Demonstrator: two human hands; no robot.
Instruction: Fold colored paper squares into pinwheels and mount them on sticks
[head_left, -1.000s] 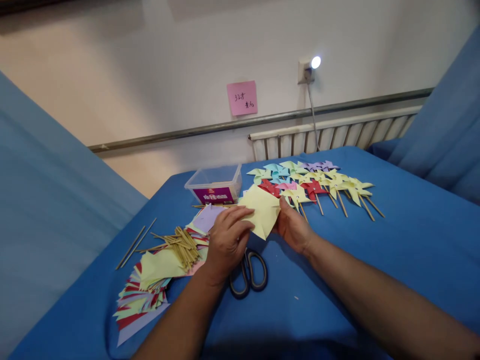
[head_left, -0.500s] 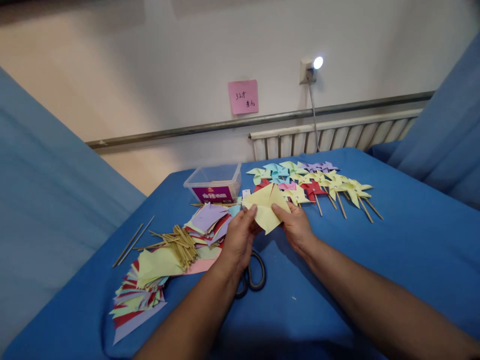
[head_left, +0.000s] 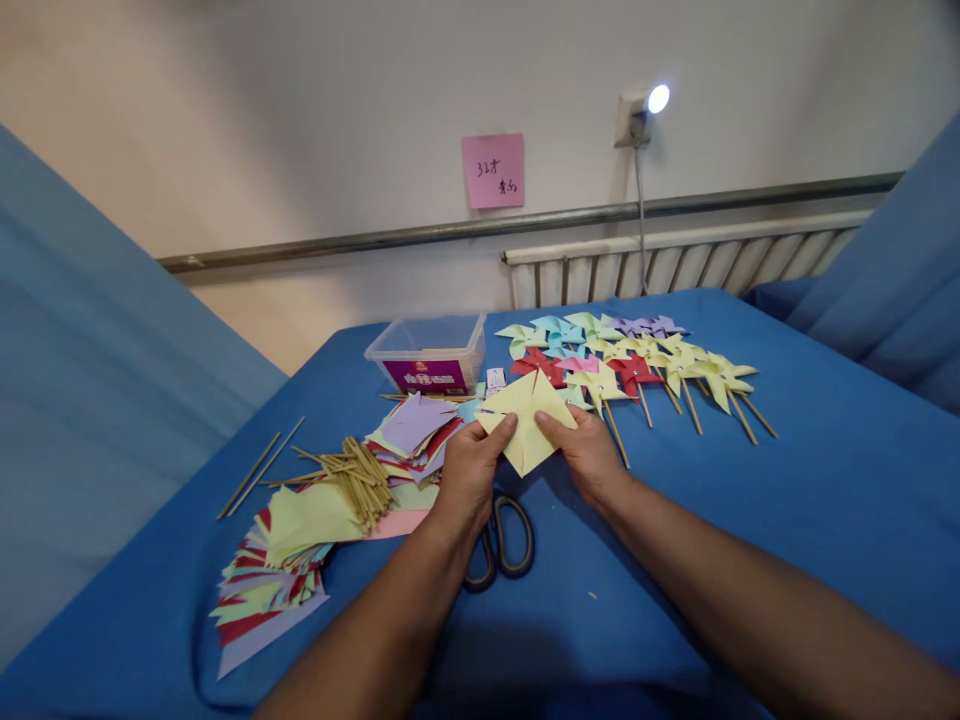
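Note:
Between my two hands is a square of pale yellow paper (head_left: 528,435), held up above the table with slits running in from its corners. My left hand (head_left: 474,465) pinches its left side, thumb on top. On the opposite side my right hand (head_left: 592,450) grips it the same way, the fingers hidden underneath. Black-handled scissors (head_left: 514,540) lie below my left wrist, their blades out of sight. Just beyond the paper, finished pinwheels (head_left: 634,375) in yellow, red, blue, green, pink and purple lie on their sticks.
A clear plastic box (head_left: 427,352) with a purple label stands at the back. Left of my hands are a stack of coloured paper squares (head_left: 414,425), a pile of short sticks (head_left: 364,485), fanned paper (head_left: 270,590) and two thin rods (head_left: 259,470). A blue cloth (head_left: 675,640) covers the table.
The yellow paper now lies flatter and more squarely between my hands, its slits showing more clearly. Both hands still hold it. The view has shifted slightly.

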